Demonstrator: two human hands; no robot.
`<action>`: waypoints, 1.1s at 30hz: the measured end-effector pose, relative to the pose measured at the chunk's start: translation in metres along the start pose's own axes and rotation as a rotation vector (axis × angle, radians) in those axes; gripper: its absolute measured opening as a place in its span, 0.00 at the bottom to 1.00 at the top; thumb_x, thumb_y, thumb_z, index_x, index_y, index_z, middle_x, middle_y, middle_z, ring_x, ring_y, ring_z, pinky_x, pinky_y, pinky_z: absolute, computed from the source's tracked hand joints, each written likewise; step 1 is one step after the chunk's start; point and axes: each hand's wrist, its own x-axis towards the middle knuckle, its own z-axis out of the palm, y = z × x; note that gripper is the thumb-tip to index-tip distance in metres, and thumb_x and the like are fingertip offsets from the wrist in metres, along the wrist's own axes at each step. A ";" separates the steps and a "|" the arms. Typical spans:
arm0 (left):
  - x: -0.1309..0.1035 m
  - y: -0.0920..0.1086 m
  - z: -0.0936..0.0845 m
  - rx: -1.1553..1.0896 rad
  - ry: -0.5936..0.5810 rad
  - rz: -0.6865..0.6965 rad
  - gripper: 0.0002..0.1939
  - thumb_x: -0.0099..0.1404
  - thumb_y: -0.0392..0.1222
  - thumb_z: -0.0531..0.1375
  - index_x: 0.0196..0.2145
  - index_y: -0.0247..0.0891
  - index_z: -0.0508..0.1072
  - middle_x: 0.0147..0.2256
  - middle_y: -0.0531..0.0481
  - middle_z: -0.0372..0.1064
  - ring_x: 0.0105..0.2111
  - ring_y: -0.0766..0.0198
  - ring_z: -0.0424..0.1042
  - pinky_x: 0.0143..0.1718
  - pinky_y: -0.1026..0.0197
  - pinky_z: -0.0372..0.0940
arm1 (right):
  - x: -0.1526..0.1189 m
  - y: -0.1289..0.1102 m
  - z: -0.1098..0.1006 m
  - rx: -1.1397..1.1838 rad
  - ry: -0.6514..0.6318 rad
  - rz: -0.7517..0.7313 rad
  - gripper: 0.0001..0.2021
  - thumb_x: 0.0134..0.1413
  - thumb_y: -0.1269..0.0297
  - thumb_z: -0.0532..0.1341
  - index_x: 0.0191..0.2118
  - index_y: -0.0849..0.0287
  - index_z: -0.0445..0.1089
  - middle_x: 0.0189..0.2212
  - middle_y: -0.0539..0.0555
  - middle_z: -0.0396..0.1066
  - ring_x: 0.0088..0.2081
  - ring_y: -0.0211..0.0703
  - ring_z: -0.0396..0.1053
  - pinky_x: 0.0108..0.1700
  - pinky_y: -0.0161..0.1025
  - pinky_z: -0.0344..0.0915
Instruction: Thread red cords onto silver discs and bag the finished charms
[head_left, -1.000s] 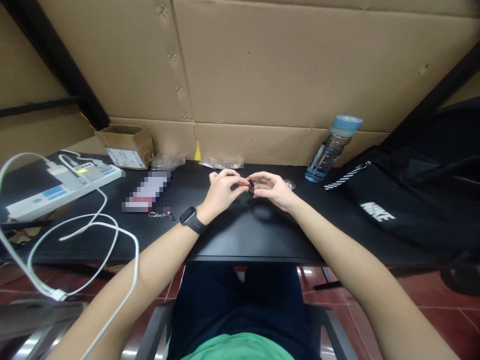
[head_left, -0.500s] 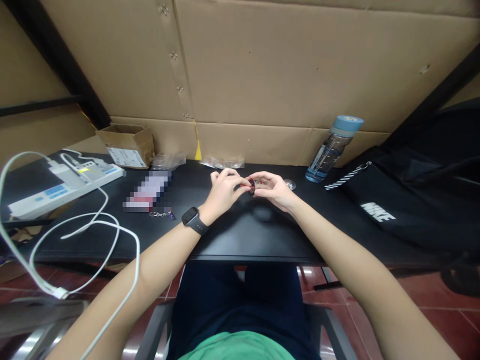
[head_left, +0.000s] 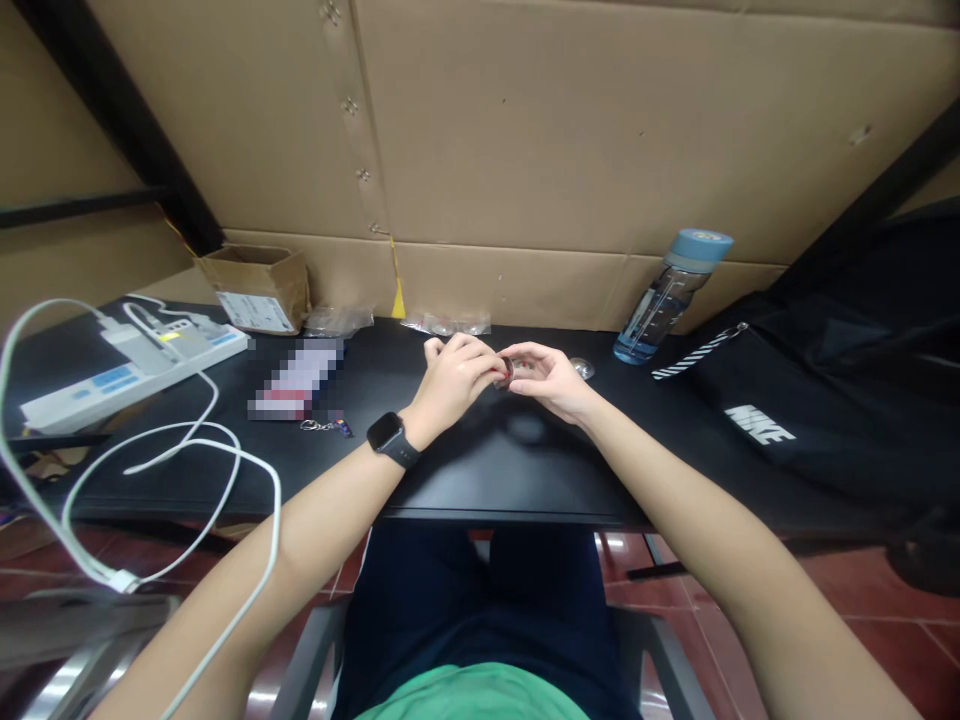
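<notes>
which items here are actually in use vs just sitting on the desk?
In use: left hand and right hand, both pinching one small round part.

Lying about: water bottle, black bag, cardboard box, power strip, keyring.

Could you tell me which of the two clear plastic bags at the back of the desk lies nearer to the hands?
The flatter bag, straight behind the left hand; the crumpled bag lies further left, beside the cardboard box.
</notes>
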 end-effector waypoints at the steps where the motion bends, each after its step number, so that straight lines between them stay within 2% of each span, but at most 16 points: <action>1: 0.000 0.000 0.000 0.013 0.006 -0.001 0.10 0.76 0.46 0.60 0.39 0.47 0.81 0.47 0.48 0.78 0.51 0.53 0.69 0.49 0.46 0.49 | 0.000 0.000 0.000 -0.001 0.002 0.001 0.26 0.39 0.65 0.80 0.49 0.54 0.79 0.48 0.54 0.78 0.43 0.44 0.79 0.52 0.44 0.77; 8: 0.000 0.005 0.000 0.027 0.050 -0.055 0.06 0.72 0.45 0.65 0.38 0.48 0.83 0.48 0.47 0.73 0.54 0.51 0.67 0.50 0.47 0.51 | 0.001 0.002 0.001 -0.036 0.046 -0.022 0.29 0.38 0.62 0.81 0.50 0.54 0.77 0.52 0.56 0.78 0.47 0.48 0.79 0.55 0.49 0.77; 13: 0.003 -0.001 0.007 -0.165 -0.008 -0.287 0.02 0.67 0.43 0.69 0.37 0.47 0.83 0.45 0.48 0.73 0.52 0.53 0.69 0.53 0.48 0.56 | -0.001 -0.004 0.006 -0.133 0.060 -0.044 0.30 0.40 0.61 0.80 0.52 0.54 0.75 0.53 0.58 0.79 0.47 0.50 0.81 0.56 0.52 0.77; 15: 0.004 -0.006 0.010 -0.280 -0.022 -0.341 0.02 0.66 0.43 0.69 0.37 0.46 0.83 0.44 0.49 0.74 0.51 0.54 0.70 0.54 0.49 0.59 | -0.002 -0.007 0.010 -0.196 0.064 -0.070 0.29 0.41 0.61 0.79 0.52 0.54 0.75 0.54 0.58 0.78 0.49 0.51 0.80 0.56 0.52 0.77; 20: 0.002 -0.013 0.012 -0.419 -0.031 -0.361 0.03 0.66 0.43 0.67 0.36 0.45 0.82 0.40 0.51 0.80 0.48 0.54 0.75 0.53 0.52 0.64 | -0.003 -0.011 0.013 -0.335 0.055 -0.132 0.28 0.42 0.61 0.78 0.51 0.54 0.75 0.52 0.58 0.78 0.52 0.53 0.79 0.57 0.51 0.76; 29: 0.000 -0.015 0.017 -0.590 -0.033 -0.410 0.06 0.63 0.44 0.67 0.36 0.41 0.82 0.37 0.50 0.82 0.40 0.57 0.80 0.49 0.55 0.70 | -0.002 -0.009 0.011 -0.375 0.051 -0.152 0.27 0.43 0.61 0.78 0.51 0.54 0.74 0.54 0.59 0.78 0.52 0.53 0.79 0.54 0.49 0.77; 33: 0.000 -0.018 0.018 -0.653 -0.034 -0.410 0.06 0.61 0.44 0.68 0.35 0.40 0.83 0.37 0.47 0.82 0.40 0.56 0.80 0.48 0.55 0.71 | -0.003 -0.008 0.010 -0.379 0.054 -0.157 0.28 0.43 0.61 0.78 0.52 0.54 0.73 0.54 0.59 0.78 0.51 0.52 0.80 0.53 0.49 0.77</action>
